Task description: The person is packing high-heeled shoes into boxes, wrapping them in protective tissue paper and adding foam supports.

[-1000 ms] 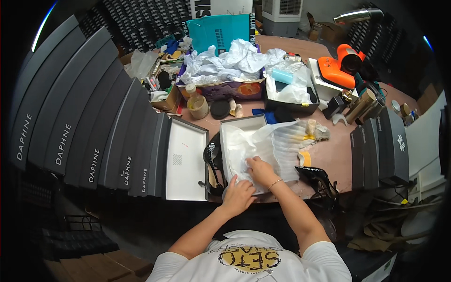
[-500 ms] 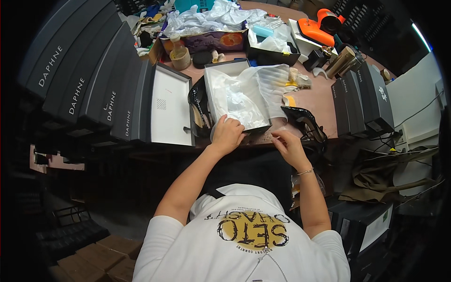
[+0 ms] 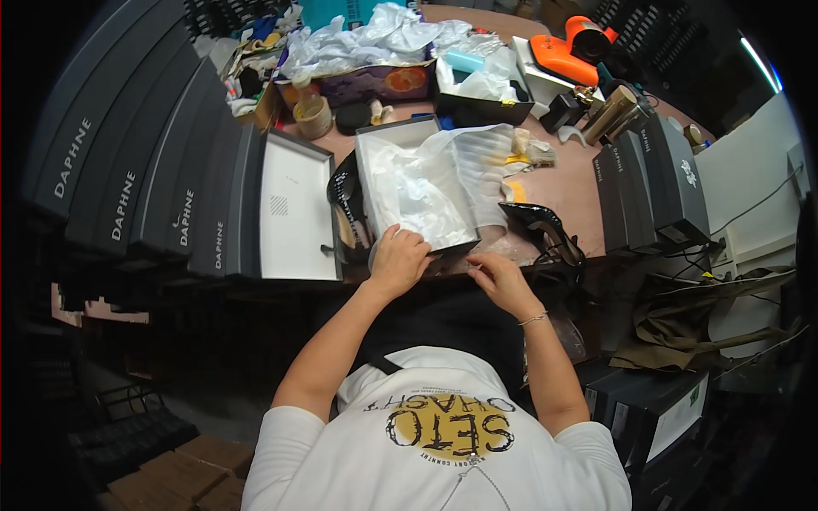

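In front of me lies an open shoebox, grey outside and white inside, lined with white tissue paper. My left hand grips its near edge, fingers bent over the rim against the paper. Just off the near right corner is my right hand, thumb and fingers pinched together; whatever may be between them is too small to make out. A black shoe stands left of the box, partly hidden by it. Its glossy black high-heeled partner lies on the right. A white sheet of wrapping drapes over the box's right side.
The box lid rests upside down at the left, beside a row of upright dark shoeboxes. More shoeboxes stand at the right edge. Behind are a glue jar, a paper-filled carton and an orange tool.
My right hand has shifted slightly left and toward me, past the box's near right corner. My left hand stays on the near edge. The whole view has shifted a little.
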